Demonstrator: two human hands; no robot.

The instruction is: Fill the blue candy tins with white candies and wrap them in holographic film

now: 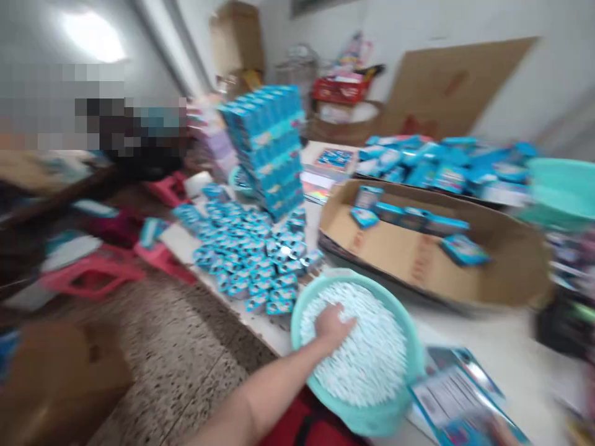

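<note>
My left hand [332, 325] reaches into a turquoise basin [415, 347] heaped with small white pieces [367, 359]. Its fingers curl down into the pieces, partly buried, with the thumb showing. At the bottom right edge, my right hand [502, 432] is blurred and mostly cut off, its fingers on a flat blue-edged printed package [458, 396]. Another flat package [478, 368] lies just behind that one. Left of the basin, many small blue boxes [246, 248] stand packed together on the white table [493, 341].
A tall stack of blue boxes [274, 155] rises behind the small ones. An open cardboard tray [395, 248] holds several blue boxes. Beyond it are a heap of blue packs [446, 164] and another turquoise basin [564, 189]. Pink stools [93, 272] and a cardboard box [65, 378] stand left.
</note>
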